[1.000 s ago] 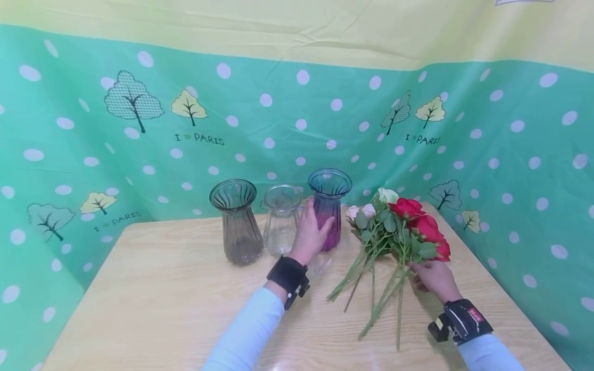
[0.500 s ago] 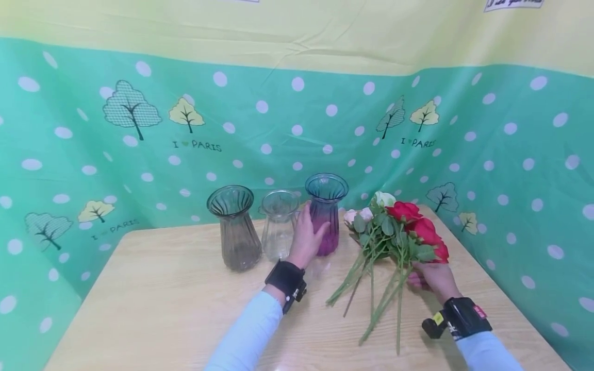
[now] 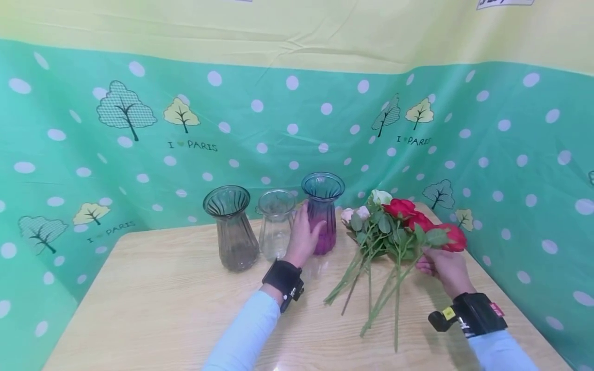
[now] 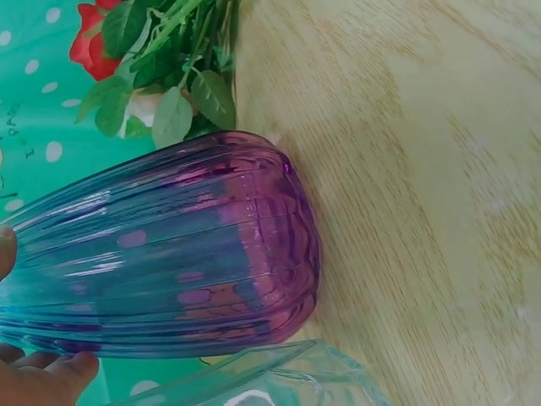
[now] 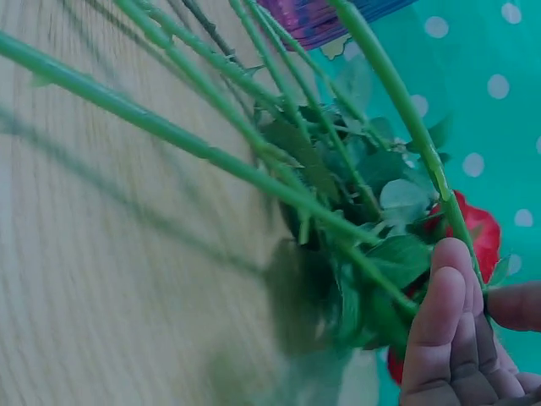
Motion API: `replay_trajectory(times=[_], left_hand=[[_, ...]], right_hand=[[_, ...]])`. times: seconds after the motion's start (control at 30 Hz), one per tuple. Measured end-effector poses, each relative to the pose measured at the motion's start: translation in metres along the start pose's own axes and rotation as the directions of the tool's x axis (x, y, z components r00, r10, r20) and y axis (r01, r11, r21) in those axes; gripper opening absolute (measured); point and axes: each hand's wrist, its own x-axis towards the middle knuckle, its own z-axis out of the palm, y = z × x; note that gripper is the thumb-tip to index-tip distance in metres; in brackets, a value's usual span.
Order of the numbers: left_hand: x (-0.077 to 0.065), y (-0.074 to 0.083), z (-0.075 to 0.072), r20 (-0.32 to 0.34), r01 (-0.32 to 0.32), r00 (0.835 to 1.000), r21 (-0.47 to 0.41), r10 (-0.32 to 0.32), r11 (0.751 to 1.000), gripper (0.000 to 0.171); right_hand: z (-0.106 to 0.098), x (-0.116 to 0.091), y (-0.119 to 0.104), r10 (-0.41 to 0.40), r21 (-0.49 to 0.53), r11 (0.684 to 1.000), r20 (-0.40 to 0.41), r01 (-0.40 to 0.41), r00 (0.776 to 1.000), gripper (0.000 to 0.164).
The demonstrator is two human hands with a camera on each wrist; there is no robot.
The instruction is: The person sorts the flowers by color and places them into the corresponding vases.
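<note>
My left hand [image 3: 303, 237] grips the ribbed glass vase [image 3: 328, 219], blue at the flared top and purple at the base, standing upright on the table. In the left wrist view the thumb and fingers lie on opposite sides of this vase [image 4: 186, 254]. With thumb and fingers my right hand [image 3: 447, 269] pinches the stem of a red rose [image 3: 455, 237] at the right side of a flower pile. That green stem [image 5: 393, 93] runs up out of the fingers in the right wrist view. White and red roses [image 3: 400, 207] with leaves lie beside it, stems pointing toward me.
A clear glass vase [image 3: 275, 232] stands just left of the held one, and a smoky grey vase [image 3: 236, 239] left of that. A dotted green curtain [image 3: 260, 129] hangs behind and beside the wooden table [image 3: 176, 304].
My right hand has taken hold of a red rose and drawn it slightly right and up, its bloom now spread apart from the others. The left hand stays on the vase.
</note>
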Motion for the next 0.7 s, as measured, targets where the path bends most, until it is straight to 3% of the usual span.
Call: replay_trajectory(times=[0.2,0.5,0.6,0.7], left_hand=[[0.000,-0.003,-0.001,0.015,0.020,1.000,0.015,-0.020,1.000,0.071],[-0.002,-0.006,0.004,-0.004,-0.020,1.000,0.040,0.020,0.999,0.071],[-0.002,-0.005,0.003,-0.007,-0.033,0.999,0.046,0.033,0.998,0.071],[0.000,-0.004,0.002,-0.008,-0.045,0.999,0.041,0.045,0.998,0.071]], right_hand=[[-0.001,-0.003,-0.015,-0.106,-0.015,0.994,0.000,0.106,0.994,0.043],[0.003,-0.011,-0.040,-0.159,0.192,0.967,-0.070,0.170,0.985,0.033],[0.005,-0.012,-0.052,-0.178,0.329,0.923,-0.092,0.198,0.980,0.025],[0.005,-0.012,-0.067,-0.206,0.476,0.846,-0.124,0.241,0.971,0.017]])
